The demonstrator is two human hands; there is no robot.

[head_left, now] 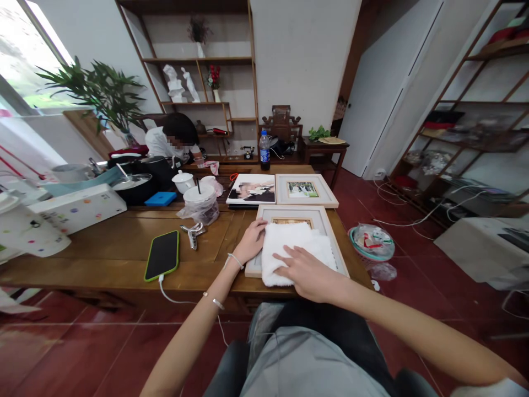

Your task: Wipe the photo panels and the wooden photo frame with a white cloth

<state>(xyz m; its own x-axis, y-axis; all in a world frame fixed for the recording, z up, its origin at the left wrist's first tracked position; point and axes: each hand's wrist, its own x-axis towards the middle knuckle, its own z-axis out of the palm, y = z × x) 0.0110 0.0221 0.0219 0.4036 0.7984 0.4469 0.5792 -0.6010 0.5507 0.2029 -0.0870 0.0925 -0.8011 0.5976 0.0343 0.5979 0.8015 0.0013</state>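
A folded white towel (pixel 306 238) lies over a light wooden picture frame (pixel 253 269) at the table's near edge, hiding most of the picture. My right hand (pixel 303 270) rests flat on the towel with its fingers spread. At the frame's left side, my left hand (pixel 251 241) has its fingers closed on the rim, beside the towel's edge. Just behind stand a second framed picture (pixel 303 190) and, to its left, a white-bordered photo print (pixel 252 190) on a stack, both lying flat.
Left on the wooden table (pixel 124 226) are a charging phone (pixel 163 255), a shiny metal object (pixel 193 234), a bagged cup (pixel 200 201) and a teapot (pixel 183 181). A bottle (pixel 264 151) stands behind. A person (pixel 165 138) leans at the far side. Right of the table is a bin (pixel 372 242).
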